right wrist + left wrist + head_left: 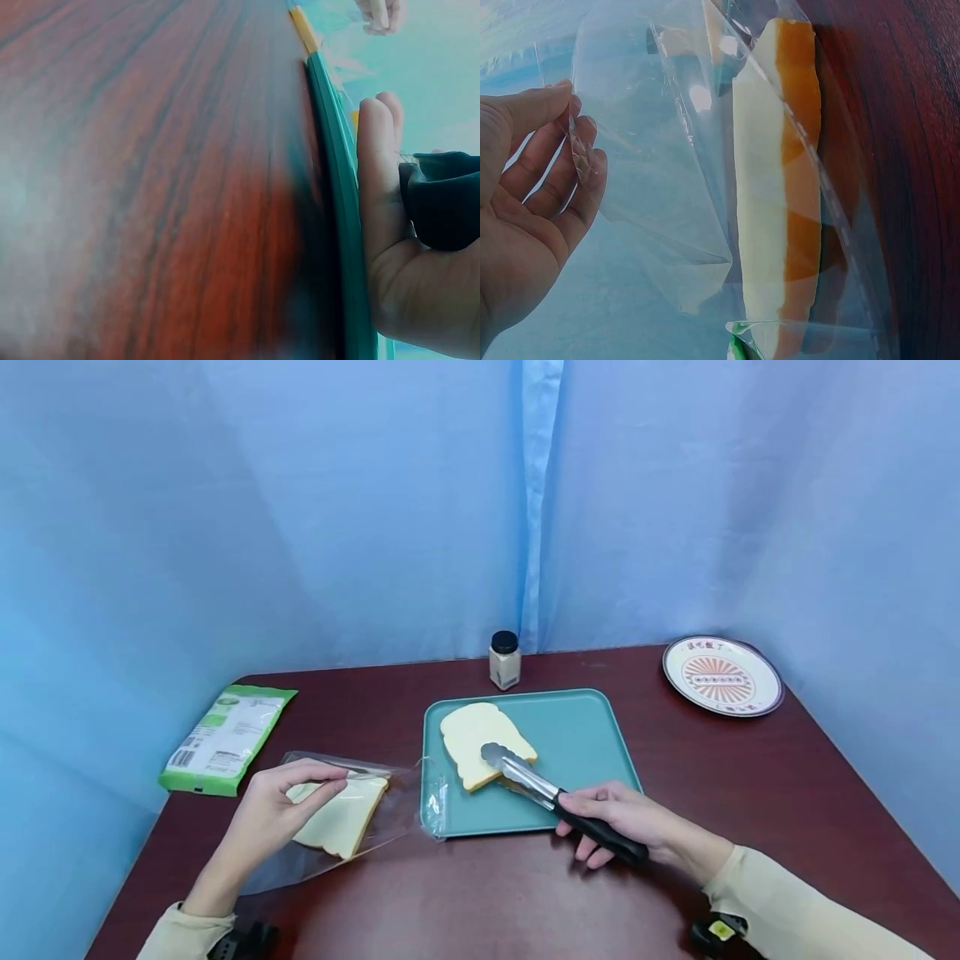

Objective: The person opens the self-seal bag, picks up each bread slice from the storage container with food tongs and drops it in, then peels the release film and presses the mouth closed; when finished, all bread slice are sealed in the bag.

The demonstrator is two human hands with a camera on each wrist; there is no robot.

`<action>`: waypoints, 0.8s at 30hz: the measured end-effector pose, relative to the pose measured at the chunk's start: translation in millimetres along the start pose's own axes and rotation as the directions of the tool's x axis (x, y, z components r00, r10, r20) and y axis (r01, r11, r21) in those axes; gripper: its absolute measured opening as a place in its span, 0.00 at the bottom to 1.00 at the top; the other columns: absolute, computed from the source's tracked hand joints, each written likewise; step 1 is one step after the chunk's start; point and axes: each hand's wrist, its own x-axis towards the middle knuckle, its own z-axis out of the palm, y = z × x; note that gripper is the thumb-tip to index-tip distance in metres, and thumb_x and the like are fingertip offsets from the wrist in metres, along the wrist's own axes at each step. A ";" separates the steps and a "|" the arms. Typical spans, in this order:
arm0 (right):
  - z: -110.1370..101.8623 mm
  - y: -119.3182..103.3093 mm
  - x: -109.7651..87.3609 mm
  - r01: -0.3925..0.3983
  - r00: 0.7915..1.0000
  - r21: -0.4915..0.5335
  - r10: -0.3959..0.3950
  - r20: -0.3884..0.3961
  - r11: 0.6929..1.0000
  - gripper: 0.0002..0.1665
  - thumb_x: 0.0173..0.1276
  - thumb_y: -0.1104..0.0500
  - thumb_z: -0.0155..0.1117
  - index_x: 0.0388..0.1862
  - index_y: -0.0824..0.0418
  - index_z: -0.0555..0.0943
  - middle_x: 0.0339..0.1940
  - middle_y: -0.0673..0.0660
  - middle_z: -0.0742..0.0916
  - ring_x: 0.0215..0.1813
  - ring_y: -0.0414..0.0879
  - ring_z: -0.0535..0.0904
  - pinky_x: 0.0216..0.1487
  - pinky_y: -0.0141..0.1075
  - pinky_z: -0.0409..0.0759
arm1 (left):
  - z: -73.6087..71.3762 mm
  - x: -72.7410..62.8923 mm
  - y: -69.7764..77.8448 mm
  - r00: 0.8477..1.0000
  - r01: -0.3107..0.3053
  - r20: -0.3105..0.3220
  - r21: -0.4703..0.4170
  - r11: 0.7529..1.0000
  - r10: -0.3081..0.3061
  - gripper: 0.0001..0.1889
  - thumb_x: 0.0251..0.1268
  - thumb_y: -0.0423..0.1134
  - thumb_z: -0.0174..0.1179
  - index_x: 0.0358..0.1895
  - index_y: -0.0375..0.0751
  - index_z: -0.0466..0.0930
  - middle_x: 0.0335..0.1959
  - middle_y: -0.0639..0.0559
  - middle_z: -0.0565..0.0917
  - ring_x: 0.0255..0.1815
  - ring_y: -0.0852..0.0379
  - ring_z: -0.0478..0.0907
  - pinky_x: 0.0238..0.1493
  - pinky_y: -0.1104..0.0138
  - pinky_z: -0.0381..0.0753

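My left hand (288,802) pinches the film of a clear plastic bag (652,150) between thumb and fingers, lifting its upper layer. Inside the bag lies a bread slice (341,822), its brown crust (799,165) showing in the left wrist view. My right hand (618,818) grips the black handles of metal tongs (532,781). The tongs' tips lie at the lower right part of another bread slice (480,735), one tip over its top; the lower tip is mostly hidden. That slice sits on the left part of a teal tray (577,735).
A green and white food package (225,739) lies at the left table edge. Behind the tray stands a small black-lidded jar (505,664). A patterned plate (723,677) is at the back right. The bag's right end overlaps the tray's left edge. Blue curtains enclose the table.
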 end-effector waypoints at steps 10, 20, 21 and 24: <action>-5.5 0.1 -2.1 0.045 0.999 -0.100 -0.047 -0.009 0.994 0.26 0.79 0.50 0.59 0.58 0.74 0.78 0.43 0.63 0.87 0.28 0.47 0.87 0.31 0.41 0.87 | -0.6 2.7 1.1 1.000 -0.002 0.028 -0.008 1.000 0.002 0.14 0.56 0.26 0.74 0.45 0.44 0.91 0.40 0.59 0.89 0.43 0.62 0.85 0.42 0.75 0.82; -21.9 -4.5 -15.9 0.070 0.997 -0.247 -0.074 -0.005 0.967 0.25 0.80 0.52 0.57 0.63 0.72 0.77 0.43 0.67 0.87 0.27 0.46 0.86 0.30 0.43 0.87 | 0.7 2.3 -1.8 1.000 -0.023 0.019 -0.020 1.000 0.023 0.14 0.55 0.26 0.74 0.45 0.45 0.91 0.41 0.57 0.89 0.43 0.60 0.85 0.42 0.75 0.82; -23.6 -5.6 -17.5 0.065 0.997 -0.255 -0.071 -0.012 0.965 0.26 0.80 0.52 0.57 0.63 0.72 0.77 0.43 0.67 0.87 0.27 0.46 0.86 0.30 0.43 0.87 | 0.6 2.3 -1.7 1.000 -0.018 0.022 -0.019 1.000 0.018 0.13 0.56 0.27 0.74 0.45 0.44 0.91 0.41 0.58 0.89 0.44 0.61 0.85 0.42 0.75 0.82; -28.1 -9.2 -20.9 0.065 0.997 -0.281 -0.073 -0.021 0.957 0.26 0.81 0.52 0.57 0.63 0.73 0.77 0.43 0.69 0.86 0.27 0.47 0.86 0.30 0.44 0.87 | -0.2 1.9 -1.3 1.000 -0.002 0.028 -0.015 1.000 0.003 0.12 0.58 0.29 0.74 0.45 0.43 0.91 0.41 0.60 0.89 0.44 0.61 0.85 0.43 0.75 0.82</action>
